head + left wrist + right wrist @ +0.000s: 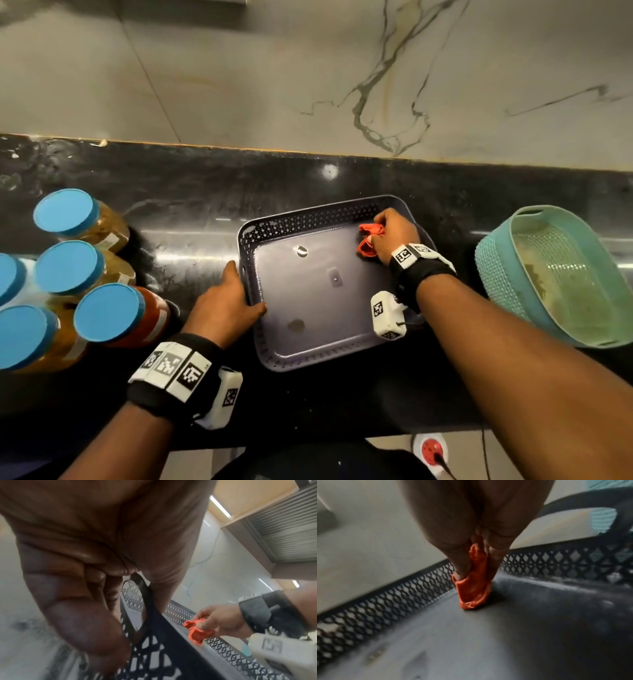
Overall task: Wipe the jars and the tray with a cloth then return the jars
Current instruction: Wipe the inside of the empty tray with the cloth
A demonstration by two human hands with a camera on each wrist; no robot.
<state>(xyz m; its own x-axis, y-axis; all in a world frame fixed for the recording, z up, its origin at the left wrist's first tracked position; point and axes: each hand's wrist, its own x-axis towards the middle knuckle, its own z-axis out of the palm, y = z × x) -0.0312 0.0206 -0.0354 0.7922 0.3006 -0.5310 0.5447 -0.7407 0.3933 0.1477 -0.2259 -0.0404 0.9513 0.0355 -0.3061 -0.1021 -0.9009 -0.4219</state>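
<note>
A dark grey tray with perforated walls sits on the black counter, holding no jars. My right hand grips a bunched orange cloth and presses it on the tray floor at the far right corner; in the right wrist view the cloth touches the floor by the lattice wall. My left hand grips the tray's left rim, thumb inside, fingers outside; in the left wrist view the rim runs between thumb and fingers. Several blue-lidded jars stand in a cluster at the left.
A teal plastic basket stands on the counter right of the tray. The tray floor shows a few spots. A marble wall rises behind the counter. A white socket with a red switch sits below the counter's front edge.
</note>
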